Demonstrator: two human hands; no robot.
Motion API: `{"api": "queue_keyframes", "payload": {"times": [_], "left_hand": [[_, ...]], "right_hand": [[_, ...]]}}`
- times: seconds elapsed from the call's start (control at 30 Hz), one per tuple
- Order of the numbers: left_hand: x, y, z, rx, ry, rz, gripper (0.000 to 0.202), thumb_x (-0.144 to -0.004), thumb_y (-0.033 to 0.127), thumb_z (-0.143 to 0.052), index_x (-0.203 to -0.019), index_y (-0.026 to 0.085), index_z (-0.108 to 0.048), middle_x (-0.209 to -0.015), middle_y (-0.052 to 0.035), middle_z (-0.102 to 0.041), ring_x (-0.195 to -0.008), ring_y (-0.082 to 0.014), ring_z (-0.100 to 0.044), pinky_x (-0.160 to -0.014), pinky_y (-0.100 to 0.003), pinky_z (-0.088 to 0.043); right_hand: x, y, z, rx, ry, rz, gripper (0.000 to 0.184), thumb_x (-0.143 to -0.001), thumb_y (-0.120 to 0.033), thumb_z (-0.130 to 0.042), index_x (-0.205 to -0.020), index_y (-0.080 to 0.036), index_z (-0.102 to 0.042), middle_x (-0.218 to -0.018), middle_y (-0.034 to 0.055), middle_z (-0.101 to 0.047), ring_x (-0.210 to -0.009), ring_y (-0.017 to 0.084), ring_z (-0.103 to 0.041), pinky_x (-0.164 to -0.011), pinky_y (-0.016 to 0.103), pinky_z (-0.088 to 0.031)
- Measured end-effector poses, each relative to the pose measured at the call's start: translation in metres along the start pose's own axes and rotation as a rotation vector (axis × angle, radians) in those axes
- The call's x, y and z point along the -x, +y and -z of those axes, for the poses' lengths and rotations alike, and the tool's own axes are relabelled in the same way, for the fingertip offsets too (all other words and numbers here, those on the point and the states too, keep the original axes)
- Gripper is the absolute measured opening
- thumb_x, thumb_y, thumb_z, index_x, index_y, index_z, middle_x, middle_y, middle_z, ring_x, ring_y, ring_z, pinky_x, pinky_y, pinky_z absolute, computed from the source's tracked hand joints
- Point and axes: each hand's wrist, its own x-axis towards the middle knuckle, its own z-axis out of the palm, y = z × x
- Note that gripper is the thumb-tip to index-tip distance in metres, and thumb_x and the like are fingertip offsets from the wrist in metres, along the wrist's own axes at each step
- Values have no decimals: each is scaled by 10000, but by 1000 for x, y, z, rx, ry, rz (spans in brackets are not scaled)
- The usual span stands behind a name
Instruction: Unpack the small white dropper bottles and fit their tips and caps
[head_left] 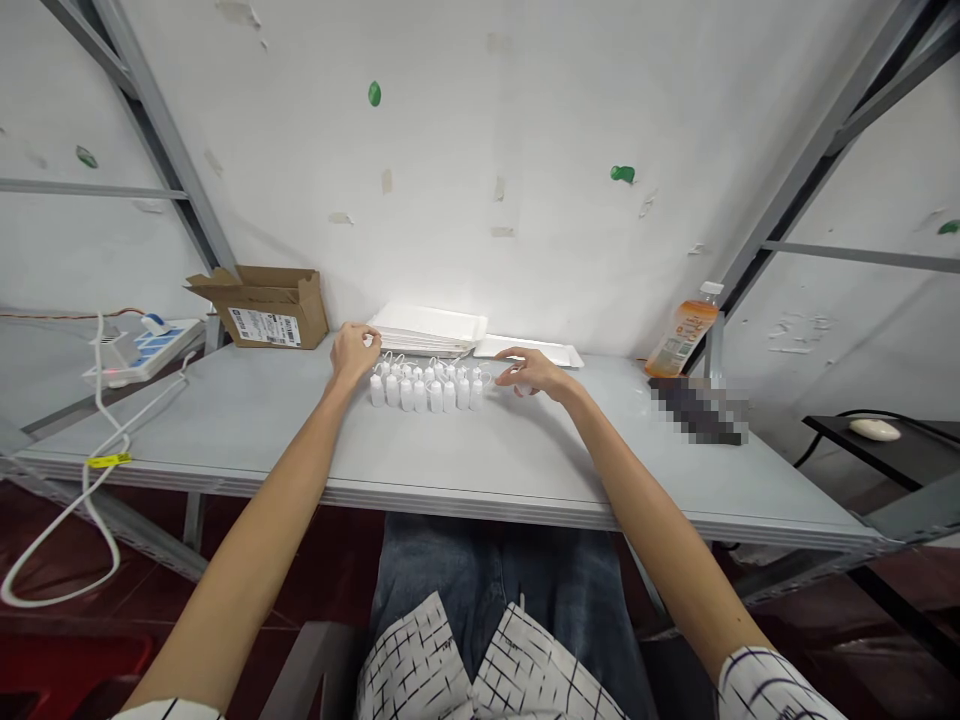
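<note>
Several small white bottles (426, 386) stand in close rows on the grey table (262, 430), near its far side. My left hand (352, 350) rests at the left end of the rows, fingers curled toward the bottles; whether it grips one is unclear. My right hand (531, 372) hovers just right of the rows with fingers bent and apart, and something small and white shows under them. Behind the bottles lies a stack of flat white sheets (431, 328).
An open cardboard box (266, 305) sits at the back left, beside a power strip (142, 350) with a white cable. An orange drink bottle (684, 335) leans at the back right next to a blurred dark object (697, 408). White trays (536, 350) lie behind my right hand.
</note>
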Motion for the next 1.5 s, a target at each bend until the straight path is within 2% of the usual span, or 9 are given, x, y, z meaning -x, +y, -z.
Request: {"api": "queue_keyframes", "payload": {"times": [0.1,0.17,0.23,0.37,0.6,0.8,1.03,1.23,1.5], "left_hand": [[0,0,0,-16,6,-1,162,-796,249,-549,-819,199,-701,-1063,-80,-663,-923,-238,-614,-877,-361,-479],[0,1,0,-41,-8,10,183,-803,246,-542,-844,192,-712,-1075,-80,-663,-941,-234,-617,-891,-346,-476],[1,1,0,-62,-24,24,209,-816,253,-536,-881,186,-723,-1091,-84,-662,-969,-234,-618,-909,-334,-472],[1,0,0,-74,-43,34,239,-836,276,-532,-929,184,-732,-1110,-93,-665,-1001,-240,-617,-929,-332,-470],[0,-1,-2,-93,-78,35,242,-833,282,-529,-918,187,-735,-1088,-98,-676,-1017,-255,-611,-939,-341,-462],[0,-1,-3,-115,-128,44,271,-836,312,-527,-946,188,-741,-1083,-100,-693,-1014,-262,-623,-886,-328,-475],[1,-6,-4,-81,-338,90,238,-768,276,-559,-894,198,-746,-991,-80,-745,-973,-250,-657,-794,-291,-475],[5,-11,-3,-52,-358,103,241,-739,268,-556,-868,196,-747,-991,-71,-759,-978,-231,-667,-769,-262,-472],[9,-8,-3,-43,-372,128,275,-741,369,-564,-852,194,-744,-952,-84,-760,-945,-246,-678,-712,-263,-461]], "right_hand": [[0,13,7,181,100,4,687,-676,-198,-774,-1309,-230,-511,-930,38,-679,-610,111,-577,-525,215,-413],[-2,21,7,314,147,42,723,-686,-169,-747,-1355,-231,-479,-1024,56,-657,-666,122,-591,-580,232,-461],[-4,26,4,364,121,52,697,-711,-144,-702,-1365,-231,-477,-1080,74,-631,-665,128,-587,-581,251,-486],[-5,25,1,198,16,51,594,-744,-153,-659,-1318,-207,-516,-1037,84,-590,-688,148,-576,-519,270,-518],[-8,28,-2,-27,20,179,568,-710,-98,-663,-1258,-184,-541,-889,15,-527,-679,131,-575,-605,330,-595],[-7,24,-11,80,53,262,556,-700,-89,-667,-1240,-194,-586,-843,16,-555,-766,175,-588,-610,324,-579],[-15,34,-12,425,173,410,573,-697,-92,-681,-1253,-192,-584,-928,36,-576,-887,193,-582,-872,373,-497],[-18,38,-23,516,232,517,647,-715,-152,-663,-1340,-186,-502,-890,33,-556,-845,204,-545,-819,349,-464],[-22,38,-35,401,262,501,746,-702,-205,-685,-1398,-194,-417,-828,-7,-533,-795,187,-535,-771,319,-442]]}}
